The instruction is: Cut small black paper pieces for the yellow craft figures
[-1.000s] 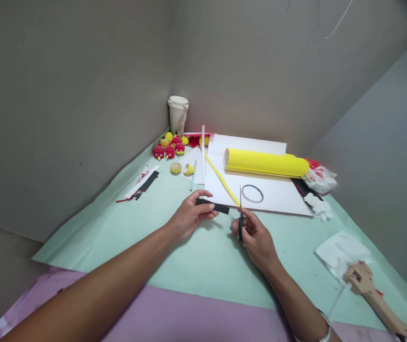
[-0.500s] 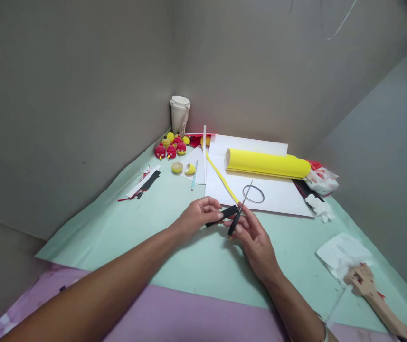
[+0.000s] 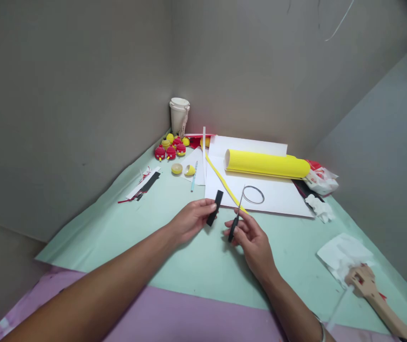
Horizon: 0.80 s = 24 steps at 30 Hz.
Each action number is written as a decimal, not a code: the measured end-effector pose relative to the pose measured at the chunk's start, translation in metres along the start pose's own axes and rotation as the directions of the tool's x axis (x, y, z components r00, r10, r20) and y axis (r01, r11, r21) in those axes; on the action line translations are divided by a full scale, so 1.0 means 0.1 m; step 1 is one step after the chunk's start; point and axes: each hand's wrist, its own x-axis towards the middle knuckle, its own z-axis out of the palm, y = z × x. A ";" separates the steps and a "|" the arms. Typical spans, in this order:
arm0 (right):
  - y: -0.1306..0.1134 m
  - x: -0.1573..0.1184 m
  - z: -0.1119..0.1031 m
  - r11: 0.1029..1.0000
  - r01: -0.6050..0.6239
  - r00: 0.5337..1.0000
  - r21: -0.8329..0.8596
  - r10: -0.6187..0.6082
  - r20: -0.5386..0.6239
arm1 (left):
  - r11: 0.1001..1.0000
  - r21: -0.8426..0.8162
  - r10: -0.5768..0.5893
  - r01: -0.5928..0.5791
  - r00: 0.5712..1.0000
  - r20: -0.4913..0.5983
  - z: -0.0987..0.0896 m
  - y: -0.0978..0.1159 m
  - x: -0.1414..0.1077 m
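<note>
Between thumb and fingers, my left hand [image 3: 193, 217] pinches a short black strip [image 3: 218, 202], tilted nearly upright above the green sheet. My right hand [image 3: 255, 240] is closed round the black handles of a pair of scissors [image 3: 235, 225], whose thin blades point up and away from me. A gap separates the scissors from the strip. Behind the scissors, a long yellow strip [image 3: 221, 175] runs back across the white sheet [image 3: 278, 197], near a coil of thin wire [image 3: 254, 194].
A yellow roll [image 3: 267, 164] lies at the back. Red and yellow balls [image 3: 170, 152] cluster by a white cup [image 3: 179, 114]. Paper strips [image 3: 142, 185] lie left, a blue pen [image 3: 194, 175] in the middle. Front right rests a beige glue gun [image 3: 370, 289] beside white tissue [image 3: 344, 251].
My left hand has drawn the black strip left, away from the scissors, and turned it more upright. My right hand with the scissors has shifted slightly down.
</note>
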 end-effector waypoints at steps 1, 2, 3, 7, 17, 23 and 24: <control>0.01 -0.01 0.00 1.000 0.004 1.000 -0.026 -0.003 0.022 | 0.997 -0.074 -0.007 0.006 1.000 -0.015 -0.01 0.01 0.01; 0.02 -0.01 0.00 0.998 0.012 0.999 -0.059 -0.009 0.047 | 0.991 -0.131 -0.011 0.008 1.000 -0.027 -0.01 0.01 0.01; 0.03 -0.02 0.00 0.995 0.024 0.997 -0.099 -0.017 0.071 | 0.986 -0.169 -0.015 0.009 0.999 -0.035 -0.02 0.01 0.02; 0.05 -0.05 0.01 0.955 0.098 0.991 -0.280 -0.067 0.116 | 0.975 -0.223 -0.017 0.005 0.998 -0.054 -0.03 -0.01 0.04; 0.01 -0.07 0.04 0.841 0.218 0.971 -0.496 -0.135 0.198 | 0.974 -0.225 -0.013 0.007 1.000 -0.024 0.00 -0.02 0.04; 0.02 -0.07 0.04 0.847 0.219 0.971 -0.483 -0.139 0.196 | 0.978 -0.208 0.005 -0.011 1.000 -0.029 0.00 -0.01 0.04; 0.02 -0.07 0.04 0.846 0.222 0.970 -0.484 -0.141 0.198 | 0.980 -0.201 0.009 -0.013 1.000 -0.025 0.00 -0.01 0.04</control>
